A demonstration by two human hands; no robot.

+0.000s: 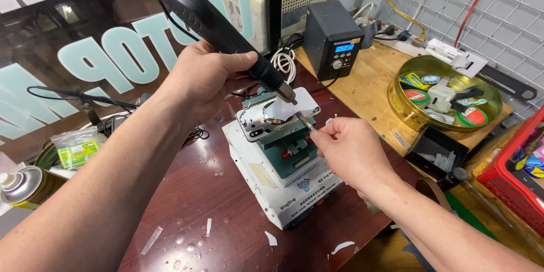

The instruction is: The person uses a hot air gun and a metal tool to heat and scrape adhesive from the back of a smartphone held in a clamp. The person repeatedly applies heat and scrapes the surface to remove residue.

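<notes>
One head-worn camera looks steeply down and forward from close above the dark red table (pixel 215 204). The forearms enter from six o'clock, the clamp stand (pixel 283 175) sits at centre, and a wire wall grid (pixel 487 17) at two o'clock.

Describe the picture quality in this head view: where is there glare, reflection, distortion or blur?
Head view: glare on the phone back under the hot-air gun held by the left hand; mirror reflections on the dark glass pane and sheen on the wet red table; wide-angle bending stretches both forearms near the edges; the right hand and its thin tool look sharp.
</notes>
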